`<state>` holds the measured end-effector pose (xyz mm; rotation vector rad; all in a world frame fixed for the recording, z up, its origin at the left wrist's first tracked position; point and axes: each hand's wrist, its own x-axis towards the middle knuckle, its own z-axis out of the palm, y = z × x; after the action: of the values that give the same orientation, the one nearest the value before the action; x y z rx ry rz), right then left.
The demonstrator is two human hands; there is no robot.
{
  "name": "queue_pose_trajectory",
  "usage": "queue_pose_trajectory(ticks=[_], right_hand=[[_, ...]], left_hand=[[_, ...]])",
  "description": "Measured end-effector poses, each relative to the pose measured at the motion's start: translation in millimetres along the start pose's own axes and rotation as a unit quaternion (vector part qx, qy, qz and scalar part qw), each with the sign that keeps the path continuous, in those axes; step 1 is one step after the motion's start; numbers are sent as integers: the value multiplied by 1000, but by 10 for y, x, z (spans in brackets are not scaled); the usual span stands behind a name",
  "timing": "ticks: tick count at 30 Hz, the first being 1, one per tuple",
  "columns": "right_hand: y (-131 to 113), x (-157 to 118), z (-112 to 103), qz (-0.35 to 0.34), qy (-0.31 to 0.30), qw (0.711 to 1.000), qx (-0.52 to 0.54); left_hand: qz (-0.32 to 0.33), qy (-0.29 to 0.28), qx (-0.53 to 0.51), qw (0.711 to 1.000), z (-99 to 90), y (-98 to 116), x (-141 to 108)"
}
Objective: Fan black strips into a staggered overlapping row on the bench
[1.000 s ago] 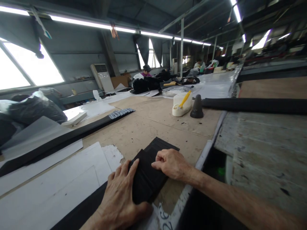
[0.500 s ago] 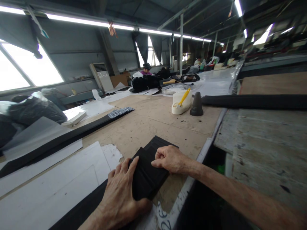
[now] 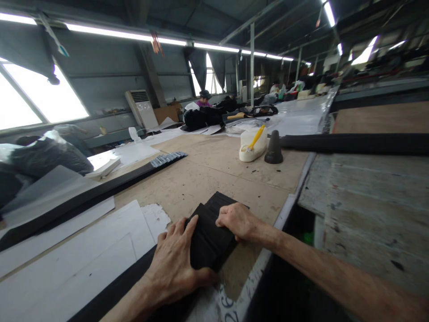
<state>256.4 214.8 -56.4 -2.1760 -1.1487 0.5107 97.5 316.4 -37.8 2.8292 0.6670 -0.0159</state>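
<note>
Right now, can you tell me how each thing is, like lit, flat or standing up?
Left hand: spread open, on the black pieces.
Right hand: fingers curled, on the black pieces; can't tell if pinching.
Black pieces: flat, overlapping.
Dark cone: upright.
Yellow-handled tool: slanted, on the white container.
Ceiling lights: lit.

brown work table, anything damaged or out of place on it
Yes: the white paper piece near the left hand has a ragged, torn-looking edge, unlike the straight-edged white sheet beside it. Small dark specks dot the brown work table; scraps or stains, I can't tell.
</note>
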Motion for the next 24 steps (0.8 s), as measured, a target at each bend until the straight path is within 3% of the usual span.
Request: queue_pose_trajectory(ticks=[6,18,24], right_hand=[[7,27,-5,-13,32,997,-63],[-110,2,19,35,95,989,-108],[-74,-102,-32,-16,133,978,-160]], left_hand=[[6,-3,9,1000,27,37,67],[27,4,9,1000,69,-13,125],[31,21,2,999,112,-30,114]])
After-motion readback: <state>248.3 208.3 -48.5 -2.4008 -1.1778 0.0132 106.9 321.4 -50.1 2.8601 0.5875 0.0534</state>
